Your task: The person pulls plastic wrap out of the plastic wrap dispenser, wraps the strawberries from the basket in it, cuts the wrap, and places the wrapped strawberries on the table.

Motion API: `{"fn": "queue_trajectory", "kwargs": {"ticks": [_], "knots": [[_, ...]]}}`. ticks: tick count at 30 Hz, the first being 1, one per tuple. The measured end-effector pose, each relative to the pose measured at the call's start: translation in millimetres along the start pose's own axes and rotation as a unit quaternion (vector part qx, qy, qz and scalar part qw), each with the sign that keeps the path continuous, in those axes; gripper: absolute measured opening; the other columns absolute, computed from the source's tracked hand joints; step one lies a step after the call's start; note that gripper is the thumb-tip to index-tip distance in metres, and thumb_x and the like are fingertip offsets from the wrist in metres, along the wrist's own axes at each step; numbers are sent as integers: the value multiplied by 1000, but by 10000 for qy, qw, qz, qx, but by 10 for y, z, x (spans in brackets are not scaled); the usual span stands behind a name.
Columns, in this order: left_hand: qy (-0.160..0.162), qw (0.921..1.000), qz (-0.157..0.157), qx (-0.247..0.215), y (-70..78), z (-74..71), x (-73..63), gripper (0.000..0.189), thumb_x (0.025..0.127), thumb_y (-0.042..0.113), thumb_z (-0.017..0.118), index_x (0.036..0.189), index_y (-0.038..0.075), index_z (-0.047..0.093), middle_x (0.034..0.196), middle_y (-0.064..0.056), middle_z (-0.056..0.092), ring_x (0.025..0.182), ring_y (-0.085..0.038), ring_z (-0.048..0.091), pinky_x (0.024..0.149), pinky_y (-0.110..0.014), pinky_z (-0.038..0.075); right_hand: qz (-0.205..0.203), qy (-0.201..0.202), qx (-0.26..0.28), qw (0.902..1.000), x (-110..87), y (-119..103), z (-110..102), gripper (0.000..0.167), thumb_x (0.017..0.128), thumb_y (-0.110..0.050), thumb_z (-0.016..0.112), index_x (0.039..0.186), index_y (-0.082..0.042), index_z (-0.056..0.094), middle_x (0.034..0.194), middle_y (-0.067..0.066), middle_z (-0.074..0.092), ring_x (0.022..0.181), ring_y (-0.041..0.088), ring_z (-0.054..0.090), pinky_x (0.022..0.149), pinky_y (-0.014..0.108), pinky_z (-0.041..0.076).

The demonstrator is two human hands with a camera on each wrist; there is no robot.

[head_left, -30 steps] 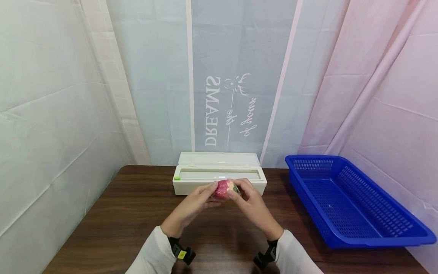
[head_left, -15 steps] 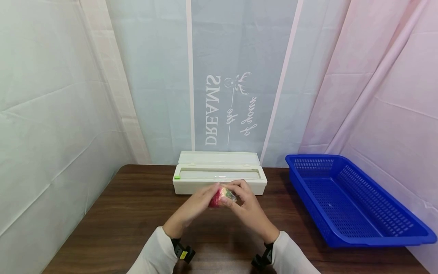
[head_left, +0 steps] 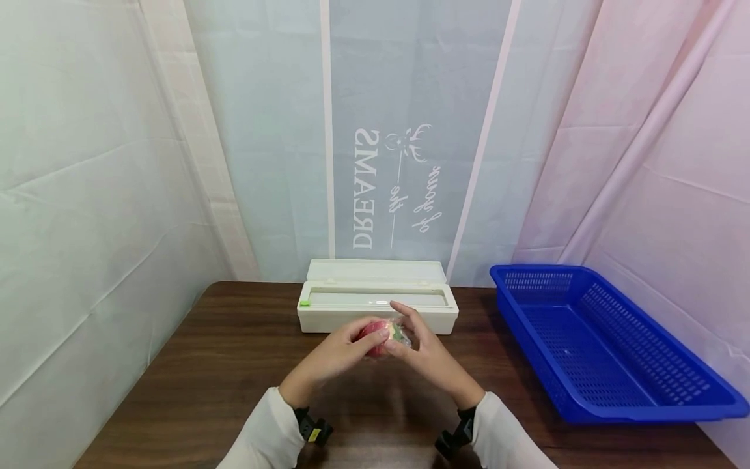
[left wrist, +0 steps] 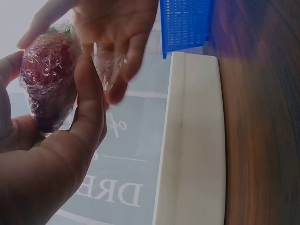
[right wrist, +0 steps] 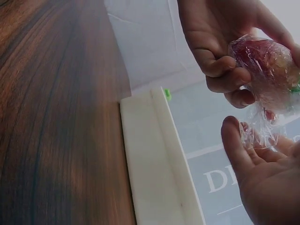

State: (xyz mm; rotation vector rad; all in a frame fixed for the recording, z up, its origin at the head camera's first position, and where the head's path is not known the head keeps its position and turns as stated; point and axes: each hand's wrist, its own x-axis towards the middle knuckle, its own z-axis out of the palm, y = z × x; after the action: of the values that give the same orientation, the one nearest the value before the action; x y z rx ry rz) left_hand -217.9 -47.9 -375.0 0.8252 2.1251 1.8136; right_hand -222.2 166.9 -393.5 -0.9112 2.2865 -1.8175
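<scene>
A red strawberry [left wrist: 49,65] with a pale top and green leaves is wrapped in crinkled clear cling film. My left hand [head_left: 329,357] grips its red end, thumb across the near side and fingers curled behind. On the leafy side, my right hand [head_left: 435,359] has its thumb close to the fruit and its index finger stretched up and away. A loose flap of cling film [right wrist: 258,133] hangs between the right thumb and fingers in the right wrist view. Both hands hold this work above the table, in front of a white cling film box [head_left: 328,322].
The long box stands at the back of the dark wooden table [head_left: 222,371], its lid raised and a green slider [head_left: 305,303] at its left end. At the right is a blue perforated basket [head_left: 662,414]. Cloth curtains [head_left: 281,130] enclose the back and sides.
The left thumb has come over the strawberry's near side, and the left fingers now curl round it. The right hand has loosened, its index finger lifting away. The box and basket stay put.
</scene>
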Motion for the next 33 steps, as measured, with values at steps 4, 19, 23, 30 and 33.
{"fn": "queue_trajectory", "kwargs": {"ticks": [4, 19, 23, 30, 33], "knots": [[-17, 9999, 27, 121, 0, -2, -2, 37, 105, 30, 55, 136, 11, 60, 107, -7, 64, 93, -18, 62, 87, -50, 55, -103, -45, 86, 9999, -4, -7, 6, 66, 99, -19, 65, 156, -21, 31, 135, 14, 48, 125, 28, 53, 92, 34, 53], [168, 9988, -455, 41, -8, -20, -18, 85, 93, 48, 68, 155, 16, 19, 117, -12, 62, 95, -25, 66, 89, -48, 54, -466, -181, 264, 9984, -6, 61, 7, 46, 97, -11, 68, 140, -8, 53, 127, 15, 58, 107, 25, 63, 83, 34, 57], [142, 9992, -358, 80, -10, -25, -10, 72, 97, 45, 66, 154, 16, 33, 125, -14, 57, 102, -26, 63, 89, -45, 55, -398, 158, 71, 9991, -10, 51, 13, 41, 95, -11, 71, 134, -8, 60, 123, 13, 62, 103, 22, 66, 80, 32, 57], [456, 9987, -182, 146, -12, -18, 13, 56, 99, 41, 64, 146, 14, 52, 127, -11, 58, 101, -23, 64, 87, -41, 57, -28, 1052, -154, 9943, -2, -42, 69, 43, 89, -16, 78, 129, -7, 67, 122, 13, 66, 99, 20, 68, 77, 30, 58], [595, 9981, -113, 125, -24, -17, 23, 55, 99, 38, 66, 145, 10, 53, 123, -13, 60, 96, -23, 67, 85, -43, 57, 46, 1364, -279, 9903, 8, -67, 92, 40, 87, -17, 81, 125, -9, 70, 115, 10, 69, 94, 19, 70, 74, 29, 58]]}}
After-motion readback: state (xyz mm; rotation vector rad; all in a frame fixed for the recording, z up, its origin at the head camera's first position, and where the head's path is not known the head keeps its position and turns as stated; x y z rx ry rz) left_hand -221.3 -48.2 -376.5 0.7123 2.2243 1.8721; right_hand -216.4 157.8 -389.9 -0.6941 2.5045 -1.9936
